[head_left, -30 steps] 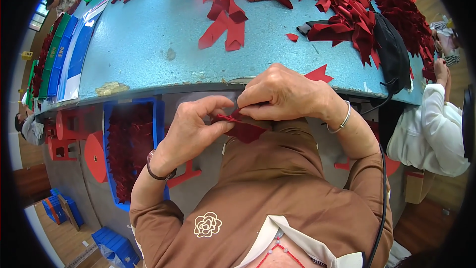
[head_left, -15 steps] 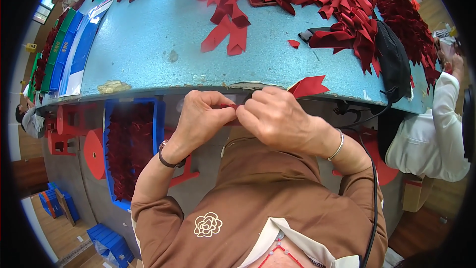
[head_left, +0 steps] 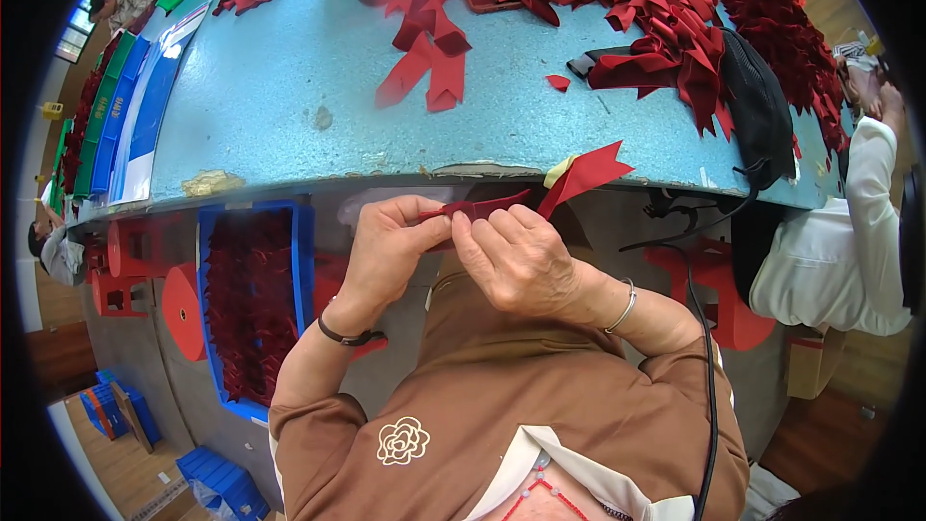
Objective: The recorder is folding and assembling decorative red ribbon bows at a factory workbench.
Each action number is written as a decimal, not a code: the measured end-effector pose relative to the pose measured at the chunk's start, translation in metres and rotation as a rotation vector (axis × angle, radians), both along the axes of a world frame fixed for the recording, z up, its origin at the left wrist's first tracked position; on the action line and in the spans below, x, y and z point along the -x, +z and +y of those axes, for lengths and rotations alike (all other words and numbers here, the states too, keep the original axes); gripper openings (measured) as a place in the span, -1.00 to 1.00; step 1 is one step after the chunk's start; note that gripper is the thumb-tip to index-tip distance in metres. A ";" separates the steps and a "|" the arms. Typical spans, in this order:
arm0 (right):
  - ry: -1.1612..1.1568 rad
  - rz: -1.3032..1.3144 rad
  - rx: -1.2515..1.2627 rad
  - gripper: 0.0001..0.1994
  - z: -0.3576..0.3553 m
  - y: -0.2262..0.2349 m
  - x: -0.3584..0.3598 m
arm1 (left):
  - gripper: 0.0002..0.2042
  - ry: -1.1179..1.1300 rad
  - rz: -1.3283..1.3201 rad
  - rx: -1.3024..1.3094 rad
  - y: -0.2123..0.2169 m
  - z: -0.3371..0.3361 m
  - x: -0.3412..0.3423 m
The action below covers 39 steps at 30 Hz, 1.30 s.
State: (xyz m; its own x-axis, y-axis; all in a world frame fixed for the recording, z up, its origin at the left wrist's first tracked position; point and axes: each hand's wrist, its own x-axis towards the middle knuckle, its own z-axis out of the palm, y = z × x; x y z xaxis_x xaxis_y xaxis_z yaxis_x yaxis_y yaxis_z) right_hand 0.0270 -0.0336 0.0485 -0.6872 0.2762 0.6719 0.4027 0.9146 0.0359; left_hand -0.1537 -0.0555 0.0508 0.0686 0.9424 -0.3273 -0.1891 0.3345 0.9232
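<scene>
Just in front of the table's near edge, my two hands come together on a dark red ribbon (head_left: 591,175). My left hand (head_left: 394,249) pinches one part of it between thumb and fingertips. Close beside, my right hand (head_left: 522,256) grips it with curled fingers. A folded strip of the ribbon shows above the knuckles, and its notched tail sticks out to the right over the table edge. A small pale yellow piece (head_left: 559,171) shows against the tail. The fingers partly hide how the ribbon is folded.
Cut red ribbons (head_left: 617,0) lie heaped across the light blue table (head_left: 289,77). At the right are a black pouch (head_left: 757,101), a cable and a person in white (head_left: 820,260). Below left stands a blue crate (head_left: 302,270) of red ribbon pieces, near red stools (head_left: 183,312).
My right hand has turned and moved slightly down and left, showing more of the ribbon between the hands. The ribbon's tail has tilted more upright, with its pale yellow piece more visible.
</scene>
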 end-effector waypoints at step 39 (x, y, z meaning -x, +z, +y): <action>-0.101 0.163 -0.150 -0.61 0.036 0.037 -0.072 | -0.87 0.248 -0.348 -0.229 0.033 0.041 -0.089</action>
